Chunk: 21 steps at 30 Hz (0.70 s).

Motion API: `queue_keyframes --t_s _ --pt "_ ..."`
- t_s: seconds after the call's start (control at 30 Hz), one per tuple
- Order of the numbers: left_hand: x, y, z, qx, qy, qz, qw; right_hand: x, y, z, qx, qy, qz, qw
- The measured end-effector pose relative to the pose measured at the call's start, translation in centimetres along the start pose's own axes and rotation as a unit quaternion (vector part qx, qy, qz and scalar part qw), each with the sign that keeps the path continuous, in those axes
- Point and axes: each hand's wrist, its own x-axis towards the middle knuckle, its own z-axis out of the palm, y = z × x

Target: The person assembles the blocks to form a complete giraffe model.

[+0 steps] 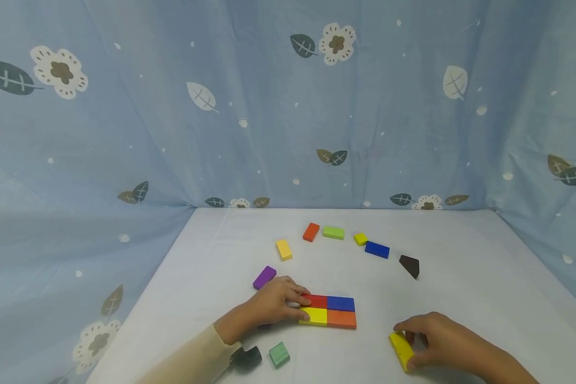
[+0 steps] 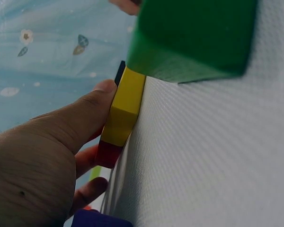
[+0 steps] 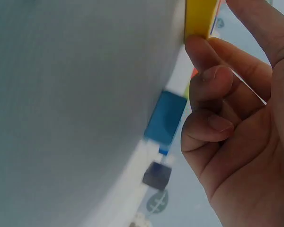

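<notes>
On the white table, red [image 1: 317, 301], blue [image 1: 341, 304], yellow [image 1: 319, 318] and orange [image 1: 342, 319] blocks lie edge to edge in a flat rectangle. My left hand [image 1: 276, 304] rests at its left end, thumb on the yellow block and a finger on the red one. In the left wrist view the thumb lies along the yellow block [image 2: 123, 106], with fingers beside the red block [image 2: 109, 154]. To the right, my right hand [image 1: 437, 341] pinches a separate yellow block [image 1: 401, 351] between thumb and fingertip, apart from the rectangle.
Behind stand purple [image 1: 265, 277], pale yellow [image 1: 284, 249], red-orange [image 1: 311, 232], lime [image 1: 333, 232], small yellow [image 1: 360, 239], blue [image 1: 377, 249] and dark brown [image 1: 410, 265] blocks. A green block [image 1: 279, 354] lies near the left forearm. A teal block [image 3: 165, 118] shows beyond the right hand. Patterned curtain [image 1: 269, 106] surrounds the table.
</notes>
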Motion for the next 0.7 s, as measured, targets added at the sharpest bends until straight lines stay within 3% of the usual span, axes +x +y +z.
queue_keyframes --t_s 0.23,0.5,0.7 --pt "0.0 -0.1 0.1 -0.007 0.002 0.000 1.0000 1.0 -1.8 0.7 -0.022 0.006 -0.026 0.9994" --pt "0.0 -0.2 0.4 0.001 0.004 0.001 1.0000 1.7 -2.9 1.1 -0.022 -0.026 -0.073 0.9968" --pt "0.0 -0.1 0.4 0.000 0.005 -0.002 1.0000 2.3 -3.8 1.5 -0.067 0.003 -0.108 0.9918"
